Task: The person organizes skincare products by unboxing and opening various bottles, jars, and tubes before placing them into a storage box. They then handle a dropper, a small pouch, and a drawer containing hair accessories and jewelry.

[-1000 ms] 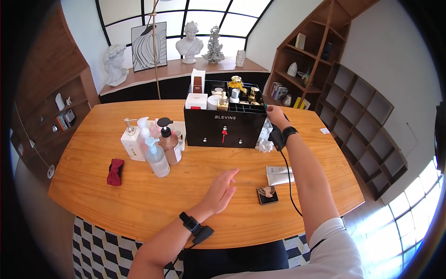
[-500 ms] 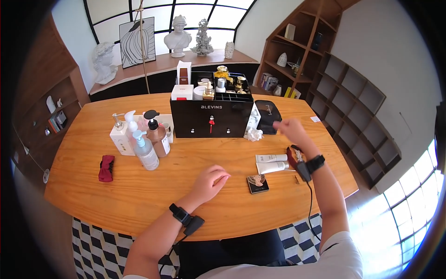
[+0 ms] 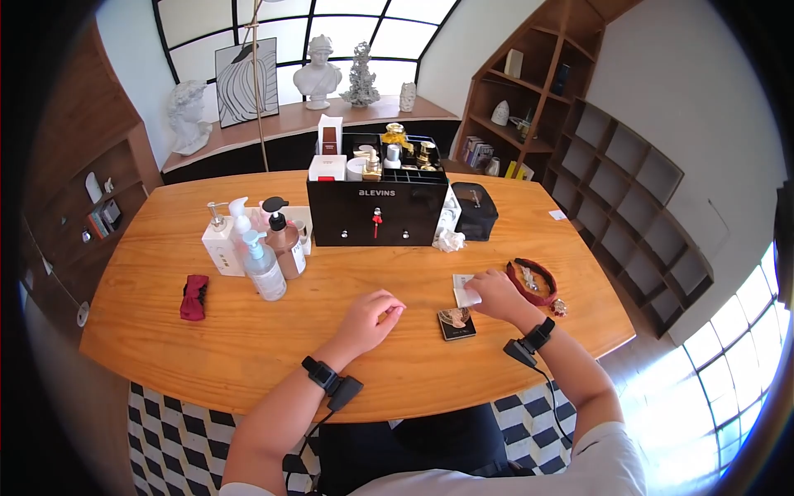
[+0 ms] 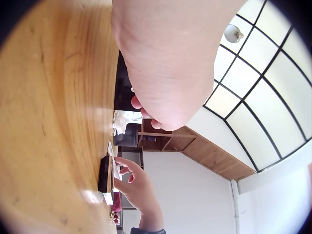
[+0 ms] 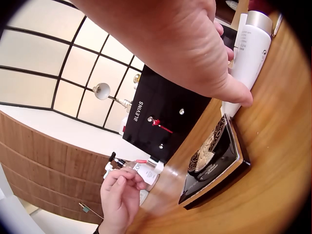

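Note:
My right hand (image 3: pixel 499 295) reaches down over two white squeeze tubes (image 3: pixel 464 291) lying side by side. In the right wrist view the thumb lies along the silver-capped nearer tube (image 5: pixel 251 61), with the other fingers curled on its far side, pinching it. Just nearer to me sits a flat black case (image 5: pixel 217 168) with a gold ornamental lid. My left hand (image 3: pixel 369 320) hovers above the table's front middle, loosely curled, holding nothing. Right of the right hand lies a dark red headband (image 3: pixel 543 275) with a silvery piece inside its loop.
A black BLEVINS organizer (image 3: pixel 377 217) full of cosmetics stands at the back, crumpled white tissue (image 3: pixel 449 240) and a black pouch (image 3: pixel 476 212) at its right. Several pump bottles (image 3: pixel 264 273) and a red bow tie (image 3: pixel 194 298) are on the left. A small beaded trinket (image 3: pixel 560 307) lies near the right edge.
My right hand has left the organizer's right side and come forward onto the white tubes. The pouch and headband now show fully. The left hand's fingers have curled in from straighter.

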`<state>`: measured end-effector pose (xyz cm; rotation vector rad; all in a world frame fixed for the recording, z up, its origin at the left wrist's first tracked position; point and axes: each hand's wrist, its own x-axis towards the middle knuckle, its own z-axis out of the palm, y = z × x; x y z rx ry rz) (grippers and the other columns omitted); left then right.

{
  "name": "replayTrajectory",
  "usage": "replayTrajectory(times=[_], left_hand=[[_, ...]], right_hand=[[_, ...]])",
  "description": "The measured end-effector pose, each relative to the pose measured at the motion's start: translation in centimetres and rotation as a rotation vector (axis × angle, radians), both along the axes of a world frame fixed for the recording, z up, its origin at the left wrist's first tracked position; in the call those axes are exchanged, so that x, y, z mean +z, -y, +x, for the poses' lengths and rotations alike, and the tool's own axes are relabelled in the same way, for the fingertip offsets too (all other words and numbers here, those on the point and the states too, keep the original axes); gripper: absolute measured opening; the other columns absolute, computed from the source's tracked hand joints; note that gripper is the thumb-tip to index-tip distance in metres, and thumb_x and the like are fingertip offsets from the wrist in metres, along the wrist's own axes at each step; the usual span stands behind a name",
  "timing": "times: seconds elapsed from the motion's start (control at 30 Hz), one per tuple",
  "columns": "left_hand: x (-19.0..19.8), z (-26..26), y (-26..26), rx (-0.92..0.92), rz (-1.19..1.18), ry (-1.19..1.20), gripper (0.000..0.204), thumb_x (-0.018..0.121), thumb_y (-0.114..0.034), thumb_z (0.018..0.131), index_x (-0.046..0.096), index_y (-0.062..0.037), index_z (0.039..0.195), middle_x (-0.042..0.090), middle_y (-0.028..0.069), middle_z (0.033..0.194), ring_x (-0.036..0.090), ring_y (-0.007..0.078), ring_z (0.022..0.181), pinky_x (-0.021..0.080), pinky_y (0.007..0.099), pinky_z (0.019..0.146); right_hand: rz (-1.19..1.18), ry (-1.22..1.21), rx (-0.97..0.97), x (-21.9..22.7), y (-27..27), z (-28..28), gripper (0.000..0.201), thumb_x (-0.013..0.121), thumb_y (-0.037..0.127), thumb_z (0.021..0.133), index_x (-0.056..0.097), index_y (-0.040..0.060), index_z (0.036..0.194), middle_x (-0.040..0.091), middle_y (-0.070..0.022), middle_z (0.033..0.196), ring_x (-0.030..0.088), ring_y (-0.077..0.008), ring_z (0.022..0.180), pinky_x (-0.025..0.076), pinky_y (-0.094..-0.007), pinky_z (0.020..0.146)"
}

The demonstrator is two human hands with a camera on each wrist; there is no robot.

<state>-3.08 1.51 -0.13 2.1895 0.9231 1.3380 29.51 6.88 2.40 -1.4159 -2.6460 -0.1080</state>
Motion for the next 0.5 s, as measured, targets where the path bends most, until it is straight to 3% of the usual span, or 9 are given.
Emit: replayTrajectory(times=[0.2,0.3,0.4,0.5], left_hand=[[-0.2,0.0,-0.3,-0.006,0.034,0.006,0.006,0.066,-0.008,0.093,0.068,-0.0024,0.09,0.066,0.0092,0.085,0.064,0.026,0.073,0.051,0.0353,0.065],[0.0,-0.3,-0.2,-0.021,0.013,-0.031,0.006,0.066,-0.007,0.093,0.068,-0.0011,0.093,0.067,0.0099,0.089,0.065,0.0247,0.078,0.052,0.0332,0.067],[0.0,-0.3,-0.2,-0.02,0.0,-0.038,0.006,0.066,-0.006,0.093,0.069,-0.0007,0.095,0.067,0.0099,0.09,0.066,0.0237,0.079,0.053,0.0323,0.068],[-0.8,0.1,-0.5,-0.025,-0.005,0.004,0.007,0.066,-0.009,0.094,0.068,-0.0017,0.094,0.066,0.0097,0.087,0.065,0.0235,0.077,0.052,0.0328,0.067]], right_hand=[[-0.096,-0.005,-0.006,-0.2,-1.9,0.3,0.039,0.083,0.026,0.07,0.074,0.0068,0.103,0.071,-0.0133,0.102,0.065,-0.0353,0.101,0.052,-0.0451,0.09],[-0.131,-0.186,-0.078,0.1,-2.0,1.0,0.042,0.082,0.03,0.071,0.073,0.0035,0.103,0.071,-0.0151,0.1,0.068,-0.0336,0.096,0.054,-0.0416,0.086],[-0.218,-0.409,-0.243,2.9,-1.8,1.0,0.032,0.08,0.022,0.077,0.07,0.0003,0.099,0.072,-0.0122,0.096,0.069,-0.0251,0.09,0.054,-0.0342,0.079],[-0.48,-0.965,-0.196,3.7,-2.5,1.9,0.026,0.077,0.016,0.083,0.066,0.0006,0.101,0.07,-0.0088,0.093,0.068,-0.0199,0.09,0.052,-0.031,0.082]])
